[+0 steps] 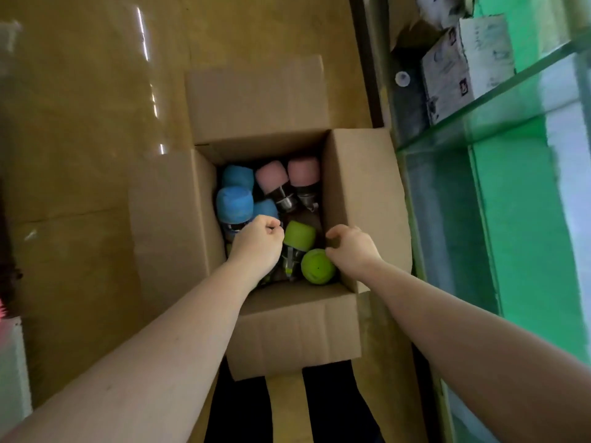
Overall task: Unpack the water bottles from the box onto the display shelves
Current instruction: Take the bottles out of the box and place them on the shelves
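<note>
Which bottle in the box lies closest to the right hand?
The round-ended green bottle at the box's near right corner, right against the right hand; the other green bottle sits farther left.

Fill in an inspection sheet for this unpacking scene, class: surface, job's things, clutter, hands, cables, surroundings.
Surface: brown floor, glossy with reflections.
Job's things: open cardboard box holding blue-sleeved bottles, pink-sleeved bottles and green-sleeved bottles.
Clutter: printed cartons on a lower shelf.
Hands: left hand curled over the bottles, grasp unclear; right hand at the box's right wall, fingers curled, grasp unclear.
Cables: nothing seen.
Surroundings: glass shelves with green backing on the right.
</note>
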